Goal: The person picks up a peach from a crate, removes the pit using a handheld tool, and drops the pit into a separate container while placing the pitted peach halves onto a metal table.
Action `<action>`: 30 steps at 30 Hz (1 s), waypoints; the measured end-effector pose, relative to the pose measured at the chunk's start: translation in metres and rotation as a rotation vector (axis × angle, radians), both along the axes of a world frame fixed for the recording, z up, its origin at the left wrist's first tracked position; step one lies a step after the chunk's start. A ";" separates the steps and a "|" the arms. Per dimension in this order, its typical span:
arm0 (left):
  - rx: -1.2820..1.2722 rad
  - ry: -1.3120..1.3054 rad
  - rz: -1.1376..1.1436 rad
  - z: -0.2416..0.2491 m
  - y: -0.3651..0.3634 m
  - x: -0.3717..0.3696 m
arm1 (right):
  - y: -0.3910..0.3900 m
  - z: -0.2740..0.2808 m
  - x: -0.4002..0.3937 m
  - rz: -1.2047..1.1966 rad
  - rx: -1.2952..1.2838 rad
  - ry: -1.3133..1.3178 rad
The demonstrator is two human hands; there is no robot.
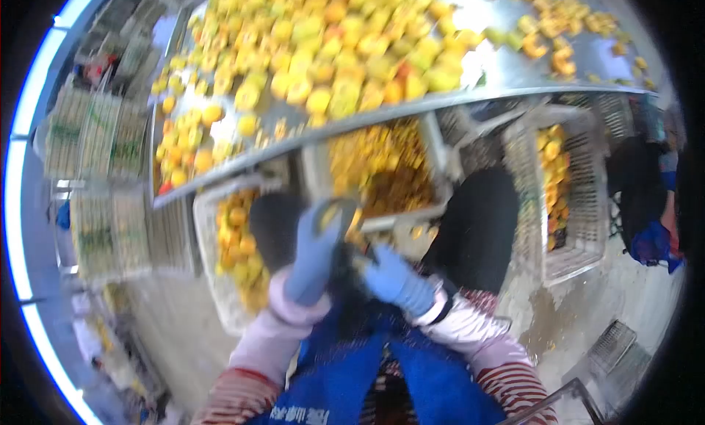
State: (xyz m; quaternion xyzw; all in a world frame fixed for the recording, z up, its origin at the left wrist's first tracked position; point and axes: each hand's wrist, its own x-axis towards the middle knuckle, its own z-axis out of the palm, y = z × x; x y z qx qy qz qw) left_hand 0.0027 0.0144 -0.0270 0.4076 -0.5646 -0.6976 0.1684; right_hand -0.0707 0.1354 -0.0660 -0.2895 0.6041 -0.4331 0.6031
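Note:
My left hand, in a blue glove, is raised above my lap with its fingers closed. At its fingertips is a dark, curved, ring-like thing with yellow-orange inside it, too blurred to name. Close by on the right is my right hand, also gloved in blue, its fingers bent inward. Blur hides what, if anything, it grips. Below both hands is a white crate of yellow fruit pieces and darker bits. Beyond it, a metal table carries a heap of halved yellow fruit, which look like peaches.
A white crate of fruit halves stands left of my legs, and a slatted crate with more fruit stands on the right. Stacked crates stand at far left. Another person's dark-clothed leg shows at far right.

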 end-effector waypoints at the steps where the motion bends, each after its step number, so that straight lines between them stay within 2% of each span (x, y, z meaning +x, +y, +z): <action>1: -0.017 0.002 -0.041 -0.005 -0.002 0.005 | 0.003 -0.003 0.008 -0.169 -0.251 -0.105; 2: -0.073 0.024 -0.098 -0.005 -0.005 0.004 | 0.004 0.005 0.009 -0.201 -0.219 -0.027; 3: -0.125 0.044 -0.147 -0.007 -0.010 0.001 | 0.001 0.022 0.003 -0.311 -0.099 -0.417; 5: -0.145 0.084 -0.200 -0.014 -0.015 -0.002 | 0.000 0.030 0.014 -0.558 -0.133 -0.624; 7: -0.045 0.118 -0.301 0.006 -0.016 -0.011 | 0.001 0.023 -0.001 -0.193 -0.153 -1.184; 9: 0.078 0.232 -0.270 0.002 -0.012 -0.015 | -0.001 0.021 0.007 -0.186 -0.142 -1.377; 11: 0.186 0.206 -0.198 0.002 -0.007 -0.018 | 0.003 0.015 0.008 -0.180 -0.179 -1.479; 13: 0.108 0.269 -0.251 -0.013 -0.010 -0.013 | 0.001 0.009 0.007 -0.187 -0.141 -1.469; 14: 0.076 0.307 -0.240 -0.021 -0.009 -0.008 | -0.001 -0.004 0.010 -0.128 -0.181 -1.619; 15: 0.134 0.316 -0.168 -0.024 -0.006 -0.007 | -0.001 -0.002 0.009 -0.117 -0.183 -1.619; 17: 0.256 0.238 -0.043 -0.015 -0.002 -0.005 | -0.003 -0.002 0.010 -0.032 -0.221 -1.821; 18: 0.261 0.225 0.001 -0.012 0.000 -0.003 | -0.003 0.006 0.007 -0.014 -0.247 -1.746; 19: 0.265 0.230 0.016 -0.005 0.003 -0.002 | -0.003 -0.013 0.013 0.043 -0.260 -1.822; 20: 0.267 0.239 0.027 0.000 0.006 0.000 | -0.004 -0.008 0.015 0.004 -0.279 -1.766; 21: 0.269 0.252 0.030 0.002 0.007 0.001 | -0.006 -0.005 0.011 -0.052 -0.106 -1.716; 22: 0.076 0.262 -0.068 -0.008 -0.003 0.000 | -0.005 -0.004 0.012 -0.040 -0.107 -1.762; 23: 0.466 0.332 0.125 -0.002 -0.002 0.000 | -0.004 -0.009 0.017 0.068 -0.279 -1.892; 25: 0.595 0.236 0.508 0.004 -0.001 -0.009 | -0.010 0.006 -0.002 -0.077 -0.497 -1.756; 26: 0.820 0.471 0.390 -0.027 -0.008 0.008 | -0.013 0.004 -0.007 -0.170 -0.444 -1.794; 27: 0.721 0.495 0.424 -0.043 -0.006 0.018 | -0.014 0.000 -0.009 -0.274 -0.393 -1.833; 28: 0.340 0.414 0.415 -0.012 -0.009 0.020 | -0.012 -0.007 -0.010 -0.399 -0.218 -1.748; 30: -0.064 0.342 0.465 0.023 -0.031 0.034 | -0.008 -0.008 -0.008 -0.301 -0.219 -1.788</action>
